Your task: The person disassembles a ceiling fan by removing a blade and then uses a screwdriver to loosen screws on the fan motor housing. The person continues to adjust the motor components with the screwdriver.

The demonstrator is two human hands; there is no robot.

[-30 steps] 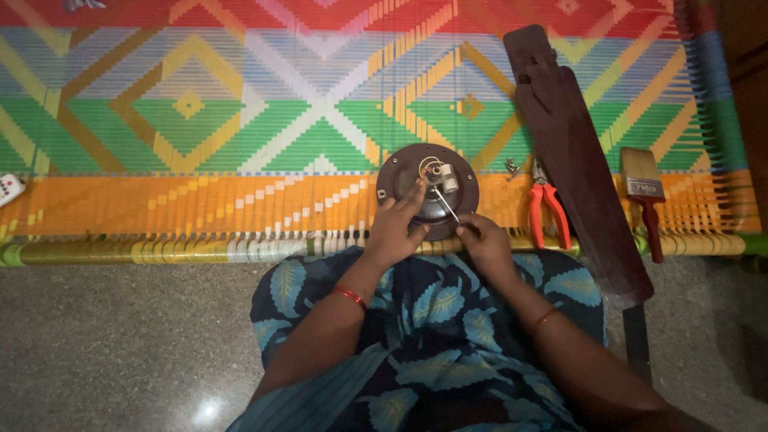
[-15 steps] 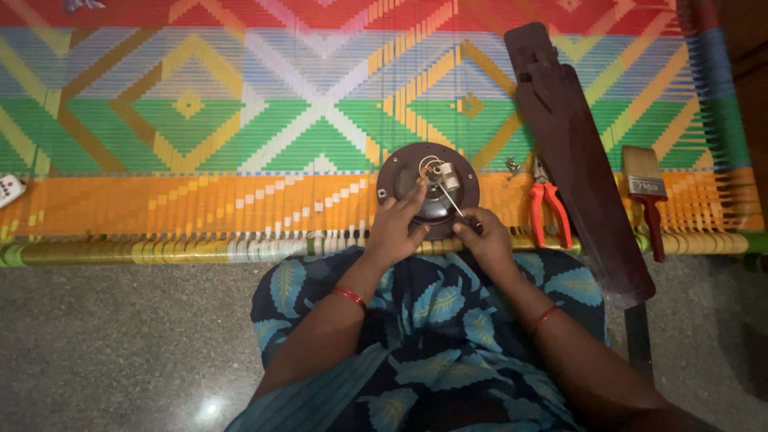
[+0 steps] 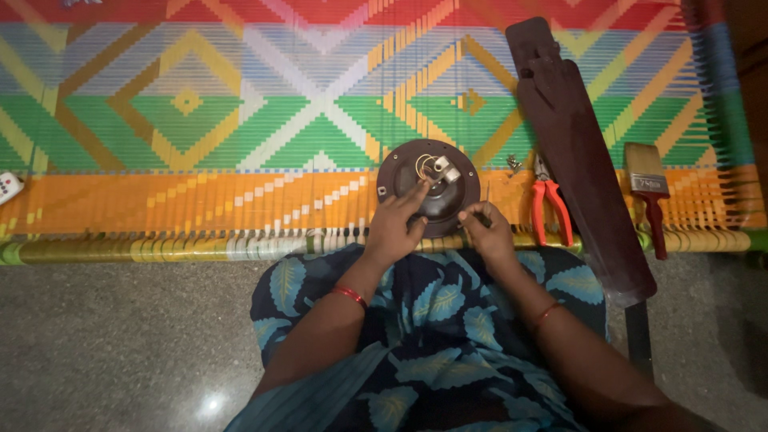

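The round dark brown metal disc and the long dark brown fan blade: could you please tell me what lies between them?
In the head view, red-handled pliers and a few small screws lie between the disc and the blade.

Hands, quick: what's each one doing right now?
Left hand: open, fingers resting on the round brown motor housing.
Right hand: closed on a thin screwdriver, beside the housing's rim.

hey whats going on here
A person sits at a colourful woven cot with a round brown motor housing lying on it. The left hand rests on the housing, a finger reaching in by its wires. The right hand holds a thin screwdriver just at its rim. Red-handled pliers, a dark fan blade and a paintbrush lie to the right.
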